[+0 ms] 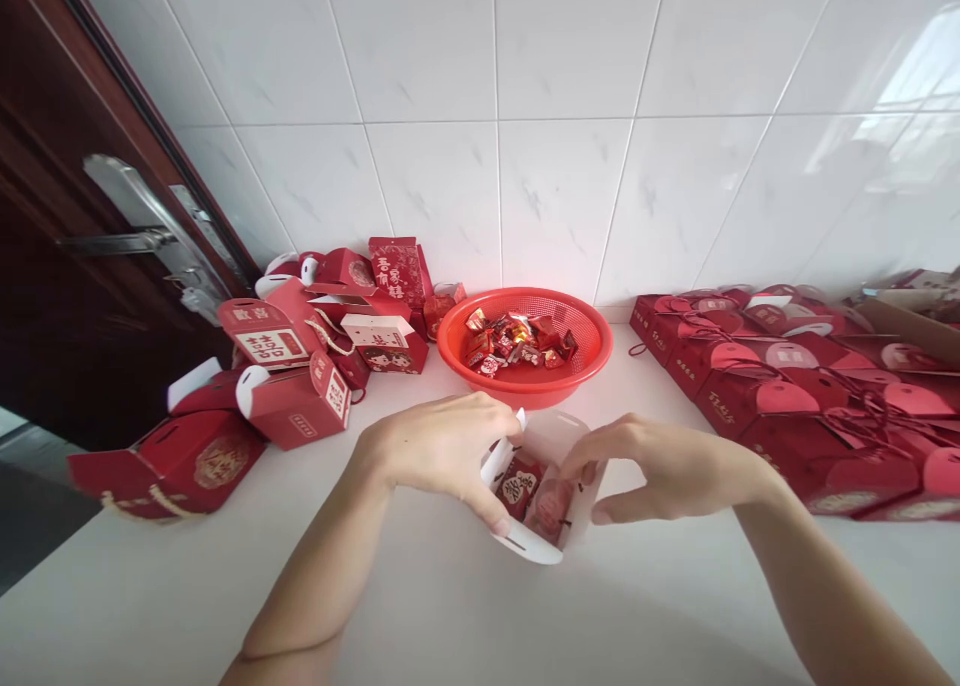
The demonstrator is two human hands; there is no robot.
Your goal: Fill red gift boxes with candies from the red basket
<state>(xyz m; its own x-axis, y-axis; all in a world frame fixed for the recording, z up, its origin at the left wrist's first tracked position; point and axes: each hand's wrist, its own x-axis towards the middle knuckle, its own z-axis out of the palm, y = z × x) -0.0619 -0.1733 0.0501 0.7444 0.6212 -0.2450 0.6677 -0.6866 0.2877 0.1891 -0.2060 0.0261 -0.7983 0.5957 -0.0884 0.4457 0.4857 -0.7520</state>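
An open box (541, 556) with white inner flaps sits on the table in front of the red basket. Inside it lie a dark red packet (519, 486) with white lettering and a pinkish round item (551, 504). My left hand (442, 456) grips the box's left side, thumb on the near flap and fingers by the far left edge. The fingertips of my right hand (637, 466) reach into the right side of the box, with the thumb apart from them outside; nothing shows held between them.
Wrapped sweets (517, 338) lie in the red plastic basket (525, 398) against the tiled wall. Assorted red gift boxes (296, 406) crowd the left. Rows of dark red boxes (757, 396) fill the right. A brown door (45, 216) with a metal handle stands at the far left.
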